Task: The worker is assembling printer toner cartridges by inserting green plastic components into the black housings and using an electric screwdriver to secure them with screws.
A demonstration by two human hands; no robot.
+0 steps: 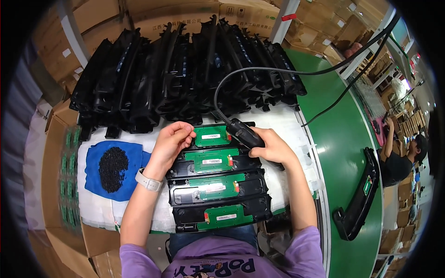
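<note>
A black corded electric screwdriver (246, 134) is gripped in my right hand (274, 149), above the right end of the farthest panel in a row. My left hand (170, 147) is closed in a pinch at that panel's left side; whatever its fingertips hold is too small to make out. Beneath both hands lies the panel's green circuit board (209, 136) with a white label. Nearer to me are several more black plastic panels (185, 190), each carrying a green board. Small black screws (112, 169) are heaped on a blue cloth (92, 183) to the left.
Long black plastic housings (185, 78) stand packed across the table's back. Green boards (70, 176) fill a cardboard box (52, 194) at the left. On the right, a green conveyor belt (331, 153) carries one black housing (361, 199). The screwdriver's cable (287, 72) arches overhead. Another person (401, 160) is farther right.
</note>
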